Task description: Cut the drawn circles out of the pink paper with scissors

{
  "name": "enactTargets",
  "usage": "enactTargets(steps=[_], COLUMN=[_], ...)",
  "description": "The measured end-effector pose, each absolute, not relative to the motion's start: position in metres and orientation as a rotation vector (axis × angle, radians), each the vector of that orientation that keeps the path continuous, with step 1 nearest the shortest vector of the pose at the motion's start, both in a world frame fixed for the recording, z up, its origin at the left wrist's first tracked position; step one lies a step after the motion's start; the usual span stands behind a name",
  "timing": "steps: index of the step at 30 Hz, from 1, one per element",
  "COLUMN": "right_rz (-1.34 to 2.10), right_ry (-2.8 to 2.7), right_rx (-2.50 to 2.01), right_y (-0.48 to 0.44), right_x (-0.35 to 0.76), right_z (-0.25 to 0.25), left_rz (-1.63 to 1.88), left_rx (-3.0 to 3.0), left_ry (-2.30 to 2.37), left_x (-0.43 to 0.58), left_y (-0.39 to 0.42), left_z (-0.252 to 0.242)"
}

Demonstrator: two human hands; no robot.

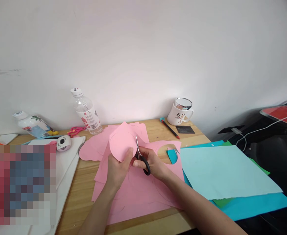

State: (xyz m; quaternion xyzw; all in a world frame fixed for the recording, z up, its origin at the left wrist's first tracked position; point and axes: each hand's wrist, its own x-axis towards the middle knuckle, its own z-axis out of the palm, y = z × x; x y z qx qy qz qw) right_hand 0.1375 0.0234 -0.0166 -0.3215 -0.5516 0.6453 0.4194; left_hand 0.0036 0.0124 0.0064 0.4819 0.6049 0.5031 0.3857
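My left hand [119,168] grips a piece of pink paper [122,147] with a rounded front shape, its thumb lying on the near face. A pointed corner of pink stands up behind the curve. In my right hand [149,161] is a pair of scissors [145,165] with black handles, blades pointing up along the paper's right edge. Whether the blades are fully closed I cannot tell. Beneath both hands lie several pink sheets [143,199] with faint pencil curves. One sheet has a round hole cut in it at the right.
A clear bottle [87,112], a white mug [179,112], a pencil [170,128] and a dark card [185,129] stand or lie near the wall. Pink scissors [76,131] rest at left. Light blue paper [229,173] covers the right side. White boards [70,156] lie left.
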Motion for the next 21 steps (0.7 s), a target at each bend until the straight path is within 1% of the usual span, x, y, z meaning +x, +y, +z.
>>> enactTargets(steps=[21], right_rz=[1.607], right_ry=[-1.394], right_rx=[-0.851], right_y=[0.0232], right_x=[0.1371], right_z=[-0.0154], left_rz=[1.303], left_rx=[1.245], left_ry=[1.562], left_x=[0.0022], left_y=[0.0123], left_z=[0.0071])
